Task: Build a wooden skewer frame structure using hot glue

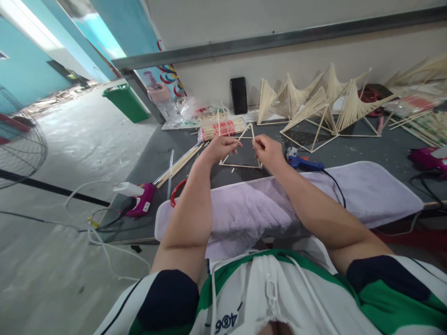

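Observation:
A small frame of thin wooden sticks (240, 165) stands on the dark table between my hands, with two sticks meeting at a peak. My left hand (220, 149) is at its left side, thumb and fingertips pinched on a slanting stick. On the other side, my right hand (269, 150) has its fingers closed round the right stick of the peak. A short stick bit (233, 170) lies just in front of the frame. To the right of my right hand rests a blue glue gun (305, 163) with a black cord.
Fanned stick models (314, 104) line the back right. A packet of sticks (223, 128), a black phone (238, 95) and a bottle (162, 97) stand behind. Loose sticks (179, 164) and a purple power strip (142, 201) are left; a lilac towel (244, 209) covers the front edge.

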The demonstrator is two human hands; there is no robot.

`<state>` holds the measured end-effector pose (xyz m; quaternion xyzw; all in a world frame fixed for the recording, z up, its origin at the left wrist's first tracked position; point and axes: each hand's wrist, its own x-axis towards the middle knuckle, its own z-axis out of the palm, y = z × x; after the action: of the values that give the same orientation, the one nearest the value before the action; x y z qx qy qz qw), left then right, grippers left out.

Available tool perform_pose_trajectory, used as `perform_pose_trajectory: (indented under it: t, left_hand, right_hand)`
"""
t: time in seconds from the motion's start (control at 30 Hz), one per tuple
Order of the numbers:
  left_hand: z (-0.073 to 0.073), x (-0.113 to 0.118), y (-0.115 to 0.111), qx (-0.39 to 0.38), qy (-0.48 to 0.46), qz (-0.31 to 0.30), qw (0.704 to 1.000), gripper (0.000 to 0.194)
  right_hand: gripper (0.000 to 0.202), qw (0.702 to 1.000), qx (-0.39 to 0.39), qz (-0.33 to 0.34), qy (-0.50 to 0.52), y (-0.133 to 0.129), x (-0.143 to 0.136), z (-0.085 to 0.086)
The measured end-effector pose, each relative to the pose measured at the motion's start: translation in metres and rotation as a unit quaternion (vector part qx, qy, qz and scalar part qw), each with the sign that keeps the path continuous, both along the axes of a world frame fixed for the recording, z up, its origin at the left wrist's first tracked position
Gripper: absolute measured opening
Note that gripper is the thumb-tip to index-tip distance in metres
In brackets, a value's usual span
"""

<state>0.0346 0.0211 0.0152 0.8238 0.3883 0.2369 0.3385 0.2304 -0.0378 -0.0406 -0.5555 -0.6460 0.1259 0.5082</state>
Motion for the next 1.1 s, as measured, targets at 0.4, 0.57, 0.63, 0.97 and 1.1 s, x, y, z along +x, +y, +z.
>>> perform_pose_trajectory:
  t: [0.4,0.57,0.63,0.97,1.1]
  left_hand:
    - [-0.0032,0.0,0.0038,0.0,-0.001,-0.01,1.0,0.03]
    - [-0.0043,-0.0002,0.0038,0.021,-0.002,-0.01,1.0,0.032]
    - [-0.0055,-0.0004,0.0046,0.026,0.003,-0.012,1.0,0.032]
    - [-0.0053,-0.0021,0.0042,0.016,-0.009,-0.008,1.0,0.031]
    - [-0.0055,-0.0017,0.0052,0.006,-0.015,-0.003,1.0,0.029]
  right_hand:
    - [0.011,1.0,0.009,-0.002,-0.002,-0.0006,0.0004,0.0019]
    - [0.01,1.0,0.003,-0.007,-0.001,-0.0004,0.0006,0.0026]
    - [0.01,1.0,0.002,-0.006,0.0,-0.0002,0.0008,0.0023]
    - [0.014,1.0,-0.008,-0.001,0.016,0.0001,0.0002,0.0002]
    - [0.014,1.0,-0.003,-0.002,0.011,0.0007,0.0005,-0.0003]
